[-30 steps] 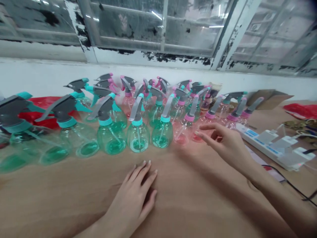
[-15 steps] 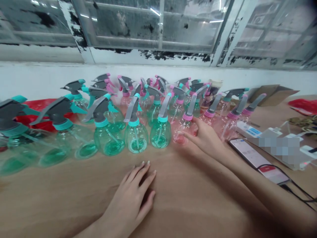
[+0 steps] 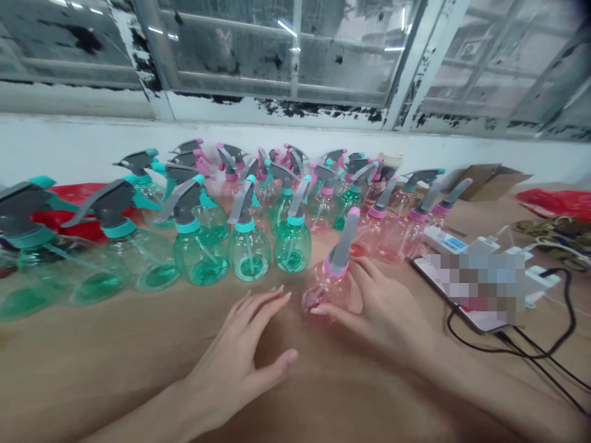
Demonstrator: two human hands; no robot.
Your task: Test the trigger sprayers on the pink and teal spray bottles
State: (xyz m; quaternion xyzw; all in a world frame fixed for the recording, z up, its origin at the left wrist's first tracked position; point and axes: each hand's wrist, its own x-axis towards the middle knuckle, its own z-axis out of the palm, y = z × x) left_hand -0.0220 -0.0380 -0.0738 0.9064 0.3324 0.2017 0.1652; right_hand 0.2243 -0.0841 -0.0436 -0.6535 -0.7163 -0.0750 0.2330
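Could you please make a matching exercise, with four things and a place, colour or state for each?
1. left hand
2. right hand
3. cardboard
4. front green spray bottles

A. brown, near the wall
B. gripping a pink spray bottle
C. standing beyond the left hand
D. fingers spread, holding nothing

Pairs: 1-D, 2-B, 3-A, 4-C

Tabletop (image 3: pixel 111 357) passable near left; green bottles (image 3: pixel 202 258) block behind, phone (image 3: pixel 492 321) right.
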